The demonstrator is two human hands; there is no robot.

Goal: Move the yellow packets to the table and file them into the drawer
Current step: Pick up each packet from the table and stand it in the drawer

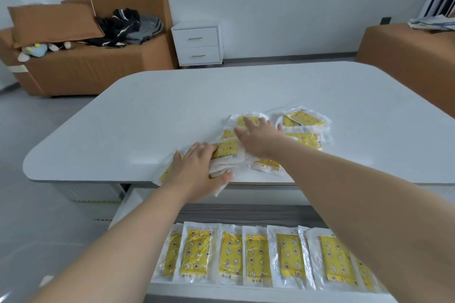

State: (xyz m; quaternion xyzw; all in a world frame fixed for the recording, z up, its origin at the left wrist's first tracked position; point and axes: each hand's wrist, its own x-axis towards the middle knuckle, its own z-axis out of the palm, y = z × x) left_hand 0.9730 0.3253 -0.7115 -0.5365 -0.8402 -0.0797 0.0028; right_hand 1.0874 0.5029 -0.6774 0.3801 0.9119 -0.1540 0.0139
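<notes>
Head view: a white table (172,106) with rounded corners fills the middle, and a drawer (124,206) stands pulled out below its near edge. Loose packets (305,120), yellow inside clear wrappers, lie scattered and overlapping on the near right part of the tabletop.

The left hand (197,170) rests palm down on a few of them right at the near edge. Its fingers lie nearly straight and together across the wrappers, with the thumb stretched along the near side. One wrapper sticks out past the table edge under the palm. Whether the thumb pinches anything cannot be told.

The right hand (258,138) reaches further in, its fingers spread and flat on the middle of the pile, gripping nothing. One packet (225,149) shows between the two hands, touching both.

In the drawer, a row of filed packets (256,256) stands side by side, each overlapping the next, running from the left end to under the right forearm.

Behind the table, a brown sofa (86,66) holds dark clothes (128,27) and a soft toy (37,49). A white bedside cabinet (198,43) with two drawers stands just beside it.
</notes>
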